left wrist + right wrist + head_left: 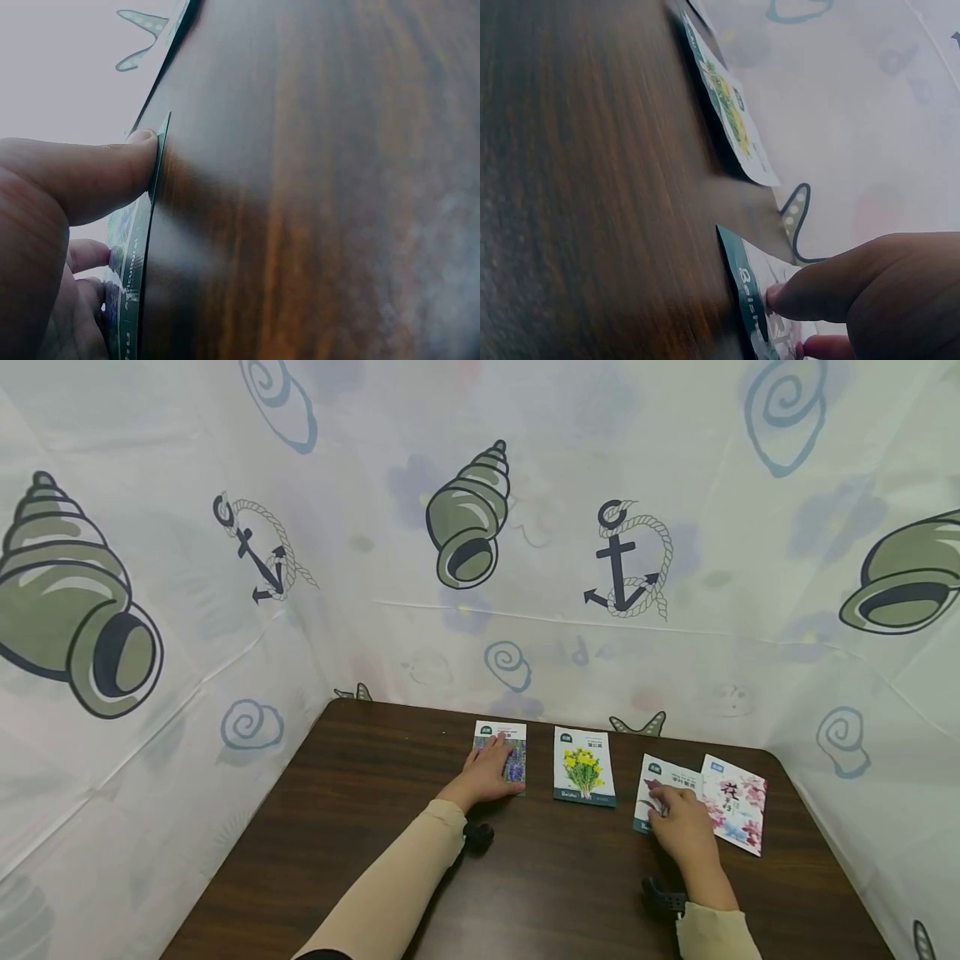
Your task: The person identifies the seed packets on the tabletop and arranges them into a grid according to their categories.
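Observation:
Four slim paper packets, seemingly seed packets, lie in a row on the table. My left hand [487, 774] rests with extended fingers on the leftmost one, a packet with purple flowers [516, 762]. In the left wrist view its thumb [112, 176] touches that packet's edge. To its right is a packet with yellow flowers [583, 766], untouched. My right hand [686, 828] touches the face of a white and green packet [642, 814] with thumb and fingertips, partly covering its picture. The pink blossom packet [738, 802] lies beside it, close to the hand.
The dark wooden table [360, 793] ends just behind the packets. A pale cloth wall [375, 652] printed with shells and anchors stands around its back and sides. Dark straps circle both wrists.

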{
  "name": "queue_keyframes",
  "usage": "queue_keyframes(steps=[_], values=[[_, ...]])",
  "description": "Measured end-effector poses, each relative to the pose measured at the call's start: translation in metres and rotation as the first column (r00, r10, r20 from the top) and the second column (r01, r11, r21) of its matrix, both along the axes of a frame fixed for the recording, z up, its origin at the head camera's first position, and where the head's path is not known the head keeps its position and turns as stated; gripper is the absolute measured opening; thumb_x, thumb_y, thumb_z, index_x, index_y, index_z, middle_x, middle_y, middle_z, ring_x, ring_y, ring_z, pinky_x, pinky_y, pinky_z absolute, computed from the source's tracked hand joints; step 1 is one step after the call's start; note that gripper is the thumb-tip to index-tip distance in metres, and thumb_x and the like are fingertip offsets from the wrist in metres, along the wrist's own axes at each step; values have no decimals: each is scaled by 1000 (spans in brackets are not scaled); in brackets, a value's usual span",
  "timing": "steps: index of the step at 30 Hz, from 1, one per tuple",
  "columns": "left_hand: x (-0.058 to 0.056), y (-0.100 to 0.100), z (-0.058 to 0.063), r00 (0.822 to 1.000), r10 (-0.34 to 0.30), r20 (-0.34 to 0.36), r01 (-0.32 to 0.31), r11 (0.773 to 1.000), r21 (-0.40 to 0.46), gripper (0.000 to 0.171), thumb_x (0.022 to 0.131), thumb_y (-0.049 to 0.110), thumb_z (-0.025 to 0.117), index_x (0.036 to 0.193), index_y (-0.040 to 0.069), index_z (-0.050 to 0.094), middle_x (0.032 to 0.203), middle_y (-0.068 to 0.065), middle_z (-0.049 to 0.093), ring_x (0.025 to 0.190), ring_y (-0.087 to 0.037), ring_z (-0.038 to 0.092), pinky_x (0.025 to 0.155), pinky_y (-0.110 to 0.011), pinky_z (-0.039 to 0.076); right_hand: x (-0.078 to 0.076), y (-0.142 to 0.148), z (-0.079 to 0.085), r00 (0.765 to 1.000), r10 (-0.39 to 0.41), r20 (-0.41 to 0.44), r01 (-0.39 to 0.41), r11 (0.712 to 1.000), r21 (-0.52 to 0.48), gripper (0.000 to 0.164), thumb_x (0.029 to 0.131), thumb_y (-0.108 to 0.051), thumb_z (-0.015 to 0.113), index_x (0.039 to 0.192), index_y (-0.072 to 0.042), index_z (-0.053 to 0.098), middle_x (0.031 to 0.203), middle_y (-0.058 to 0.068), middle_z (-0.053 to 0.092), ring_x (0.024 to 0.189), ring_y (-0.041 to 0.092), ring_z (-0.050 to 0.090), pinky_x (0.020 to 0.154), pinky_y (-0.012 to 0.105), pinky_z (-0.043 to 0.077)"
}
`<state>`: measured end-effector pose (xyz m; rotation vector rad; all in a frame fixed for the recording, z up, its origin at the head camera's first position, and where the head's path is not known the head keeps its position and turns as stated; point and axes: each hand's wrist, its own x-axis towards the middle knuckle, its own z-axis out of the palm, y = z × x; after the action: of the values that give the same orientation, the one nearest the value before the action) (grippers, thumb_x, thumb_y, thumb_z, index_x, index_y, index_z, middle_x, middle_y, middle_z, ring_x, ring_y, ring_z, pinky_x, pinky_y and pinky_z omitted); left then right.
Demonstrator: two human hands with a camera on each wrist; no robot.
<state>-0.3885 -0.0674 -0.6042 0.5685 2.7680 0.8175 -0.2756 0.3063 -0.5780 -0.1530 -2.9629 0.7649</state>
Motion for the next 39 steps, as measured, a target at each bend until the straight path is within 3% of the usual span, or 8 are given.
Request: queue_keyframes(steps=[6,11,20,29,39], values=[[6,-1,7,1000,-7,-4,7,1000,11,92,101,48,76,173,12,32,185,-12,8,173,-34,6,139,-63,2,3,-4,0,1000,7,-1,-7,1000,28,49,104,-19,67,149,0,62,144,39,54,129,60,52,106,76,46],[11,-2,13,999,-18,-34,17,1000,-13,90,102,50,74,173,12,33,185,-15,11,173,-36,10,138,-63,7,4,-7,0,1000,17,-23,-16,999,45,47,103,-16,70,147,1,65,139,36,56,123,57,55,99,70,49],[11,-1,14,999,-20,-38,20,1000,-24,91,102,52,73,173,11,32,185,-15,11,173,-36,10,138,-64,8,5,-7,-1,999,43,11,-43,998,40,48,102,-18,70,146,0,63,151,40,49,137,62,49,115,78,41],[11,-1,16,999,-22,-35,21,999,-28,92,102,51,73,173,12,31,185,-15,10,173,-36,10,138,-64,7,8,-4,-1,997,53,62,-56,997,49,62,102,-24,72,156,0,54,153,41,45,138,62,47,114,80,42],[10,0,15,1000,-14,-22,14,1000,-7,91,102,48,75,173,10,32,185,-16,11,173,-36,9,138,-63,6,14,-2,1,992,107,68,-108,994,13,60,101,-24,75,151,5,60,160,41,41,143,62,45,116,78,41]])
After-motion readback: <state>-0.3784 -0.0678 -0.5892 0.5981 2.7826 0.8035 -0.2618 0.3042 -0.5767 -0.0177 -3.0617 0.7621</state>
